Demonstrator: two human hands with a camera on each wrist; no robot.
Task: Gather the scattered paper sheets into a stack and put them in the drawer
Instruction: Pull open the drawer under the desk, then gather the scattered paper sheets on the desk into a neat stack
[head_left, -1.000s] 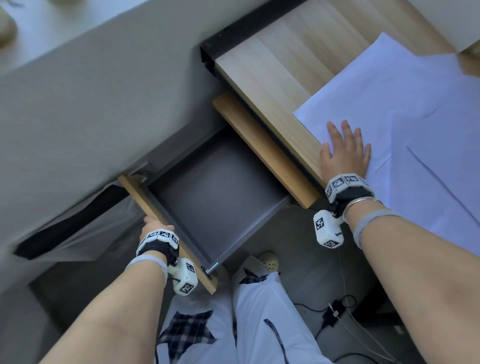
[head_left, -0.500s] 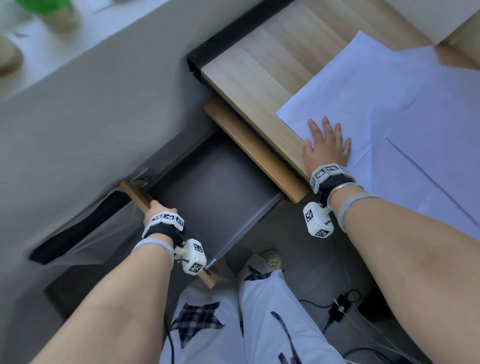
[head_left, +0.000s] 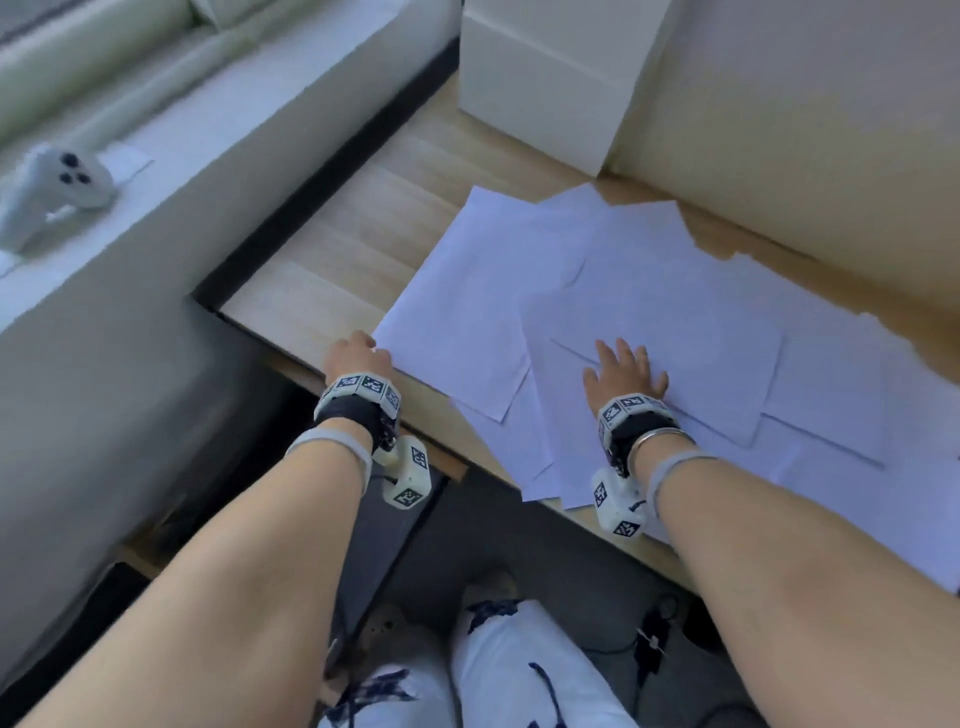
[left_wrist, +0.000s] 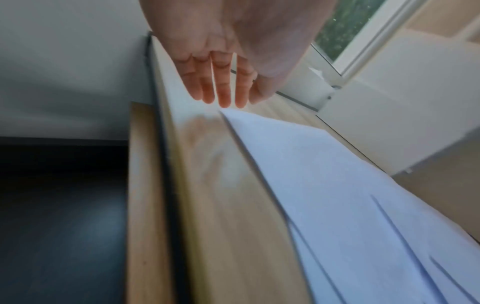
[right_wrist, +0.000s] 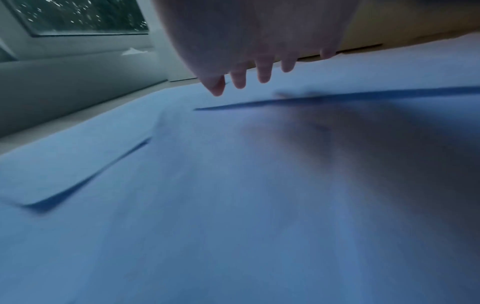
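Note:
Several white paper sheets (head_left: 649, 312) lie overlapping across the wooden desk (head_left: 332, 249), some hanging over its front edge. My right hand (head_left: 626, 369) rests flat on the middle sheets, fingers spread and straight (right_wrist: 262, 74). My left hand (head_left: 354, 354) is at the desk's front edge, beside the near corner of the leftmost sheet (left_wrist: 272, 139). Its fingers (left_wrist: 223, 92) are straight and hold nothing. The drawer (head_left: 387, 540) stands pulled out below the desk under my left forearm, its dark inside (left_wrist: 64, 205) showing.
A white box (head_left: 550, 78) stands at the back of the desk against the wall. A white controller (head_left: 57, 187) lies on the window ledge to the left. My legs (head_left: 519, 675) and cables (head_left: 649, 639) are below the desk.
My left hand let go of the drawer front and rose to the desk edge by the leftmost sheet. My right hand slid right onto the middle sheets. The head view tilted up.

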